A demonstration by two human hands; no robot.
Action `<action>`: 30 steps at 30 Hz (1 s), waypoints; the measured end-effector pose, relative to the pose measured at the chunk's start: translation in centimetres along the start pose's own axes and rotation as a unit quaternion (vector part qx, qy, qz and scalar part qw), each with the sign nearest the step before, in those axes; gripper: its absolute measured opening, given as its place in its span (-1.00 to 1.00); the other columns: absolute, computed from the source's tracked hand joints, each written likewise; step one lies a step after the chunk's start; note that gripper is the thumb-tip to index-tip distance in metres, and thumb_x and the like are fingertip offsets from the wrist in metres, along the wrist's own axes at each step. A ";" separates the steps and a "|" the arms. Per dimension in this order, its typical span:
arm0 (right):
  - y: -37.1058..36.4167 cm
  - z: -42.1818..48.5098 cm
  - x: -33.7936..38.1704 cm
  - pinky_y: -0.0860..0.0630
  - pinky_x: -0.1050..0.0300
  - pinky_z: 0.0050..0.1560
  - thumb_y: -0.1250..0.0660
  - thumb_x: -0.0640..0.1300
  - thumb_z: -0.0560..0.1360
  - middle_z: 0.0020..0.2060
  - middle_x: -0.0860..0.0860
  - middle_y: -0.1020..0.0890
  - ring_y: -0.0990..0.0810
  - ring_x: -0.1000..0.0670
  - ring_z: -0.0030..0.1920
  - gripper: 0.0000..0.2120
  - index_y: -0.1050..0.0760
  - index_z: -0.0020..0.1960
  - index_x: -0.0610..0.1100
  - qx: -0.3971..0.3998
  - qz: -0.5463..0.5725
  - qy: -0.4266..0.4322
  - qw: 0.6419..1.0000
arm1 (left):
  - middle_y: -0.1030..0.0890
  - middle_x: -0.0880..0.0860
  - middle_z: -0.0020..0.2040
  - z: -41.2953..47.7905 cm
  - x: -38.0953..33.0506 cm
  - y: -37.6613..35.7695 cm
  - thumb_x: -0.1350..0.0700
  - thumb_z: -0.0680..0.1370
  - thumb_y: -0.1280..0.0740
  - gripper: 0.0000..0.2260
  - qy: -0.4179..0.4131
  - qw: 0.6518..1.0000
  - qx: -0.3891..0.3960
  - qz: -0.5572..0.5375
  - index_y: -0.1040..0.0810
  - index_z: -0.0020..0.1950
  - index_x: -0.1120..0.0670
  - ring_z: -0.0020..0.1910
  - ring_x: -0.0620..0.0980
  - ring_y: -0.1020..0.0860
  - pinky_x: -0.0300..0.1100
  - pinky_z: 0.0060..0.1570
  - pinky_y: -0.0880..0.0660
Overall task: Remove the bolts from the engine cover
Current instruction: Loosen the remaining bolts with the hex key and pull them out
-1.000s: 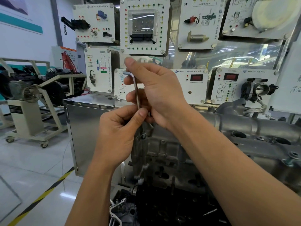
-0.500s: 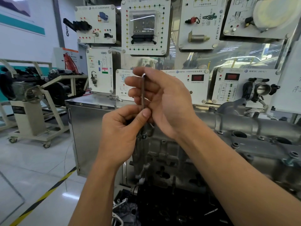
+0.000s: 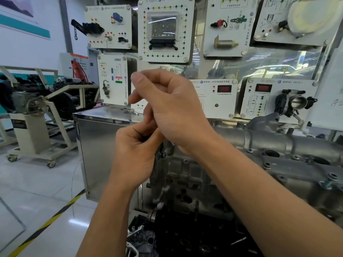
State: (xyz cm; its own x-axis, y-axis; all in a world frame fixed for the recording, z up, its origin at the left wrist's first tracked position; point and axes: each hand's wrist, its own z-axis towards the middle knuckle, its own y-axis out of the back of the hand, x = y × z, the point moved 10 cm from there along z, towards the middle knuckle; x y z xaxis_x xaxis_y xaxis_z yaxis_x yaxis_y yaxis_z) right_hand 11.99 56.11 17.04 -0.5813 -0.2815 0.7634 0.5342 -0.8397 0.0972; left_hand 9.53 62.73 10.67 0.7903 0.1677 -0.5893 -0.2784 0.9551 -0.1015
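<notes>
Early stage, I judge. Left hand [image 3: 135, 153] pinches tool shaft [image 3: 163, 145] on bolt [image 3: 163, 153], still threaded at engine cover [image 3: 297, 143] left corner. Right hand [image 3: 176, 112] curled above; I can't tell what it holds. Other bolts [image 3: 267, 165] remain seated.

Left hand [image 3: 133, 156] and right hand [image 3: 178, 112] grip a hex key [image 3: 164, 145] standing on a bolt [image 3: 164, 152] of the engine cover [image 3: 306, 145]

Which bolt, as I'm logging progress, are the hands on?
The leftmost bolt, just below the left hand and right hand; the other bolts sit farther right, untouched.
</notes>
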 end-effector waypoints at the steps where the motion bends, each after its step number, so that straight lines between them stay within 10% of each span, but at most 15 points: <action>1: -0.1 -0.2 0.1 -0.45 0.26 -0.42 -0.36 -0.09 0.58 -0.33 -0.01 -0.67 -0.48 0.13 -0.50 -0.90 -0.57 -0.06 -0.10 -0.004 -0.028 0.009 1.000 | -0.63 -0.22 -0.42 0.0 -0.1 -0.1 0.38 0.55 -0.30 -0.55 -0.008 1.000 0.002 0.007 -0.70 -0.34 -0.11 -0.40 -0.32 -0.56 -0.50 -0.34 -0.43; 6: 0.0 -0.8 1.1 -0.43 0.19 -0.34 -0.40 -0.06 0.55 -0.33 -0.33 -0.51 -0.43 -0.07 -0.37 -0.64 -0.47 -0.29 -0.28 -0.016 -0.039 0.047 0.998 | -0.57 -0.26 -0.47 -0.1 -0.3 -0.6 0.45 0.54 -0.27 -0.44 -0.018 0.999 0.019 0.021 -0.66 -0.41 -0.16 -0.46 -0.33 -0.50 -0.52 -0.38 -0.38; 10: 0.9 -0.6 0.2 -0.48 0.29 -0.31 -0.26 -0.10 0.64 -0.34 -0.05 -0.60 -0.56 0.03 -0.32 -0.66 -0.49 -0.29 -0.17 -0.008 0.079 0.010 0.997 | -0.73 0.01 -0.21 0.1 0.5 0.2 0.12 0.49 -0.38 -0.87 0.015 1.000 -0.005 -0.004 -0.73 -0.12 0.01 -0.19 -0.09 -0.67 -0.28 -0.15 -0.58; 20: 1.3 -0.4 -0.7 -0.46 0.24 -0.34 -0.37 -0.14 0.54 -0.41 -0.01 -0.49 -0.48 0.03 -0.39 -0.77 -0.50 -0.30 -0.09 0.011 0.186 -0.002 0.982 | -0.73 0.06 -0.18 0.1 1.3 0.5 0.10 0.48 -0.40 -0.88 0.044 0.999 -0.014 0.014 -0.74 -0.12 0.02 -0.16 -0.04 -0.68 -0.22 -0.09 -0.61; 30: 2.3 0.1 0.0 -0.61 0.15 -0.36 -0.11 -0.22 0.69 -0.34 -0.08 -0.68 -0.68 -0.06 -0.38 -0.82 -0.48 0.11 -0.21 -0.023 0.166 0.047 0.985 | -0.72 0.12 -0.20 0.0 1.2 0.6 0.07 0.46 -0.40 -0.88 0.044 0.999 -0.022 0.018 -0.71 -0.10 0.05 -0.20 -0.02 -0.67 -0.19 -0.11 -0.63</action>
State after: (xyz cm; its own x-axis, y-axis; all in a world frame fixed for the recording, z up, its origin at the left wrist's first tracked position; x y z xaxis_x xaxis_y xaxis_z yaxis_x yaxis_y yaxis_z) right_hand 13.28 54.21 17.33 -0.4343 -0.5835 0.6862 0.6773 -0.7138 -0.1783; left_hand 10.33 63.54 9.87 0.7292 0.1778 -0.6607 -0.3305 0.9371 -0.1125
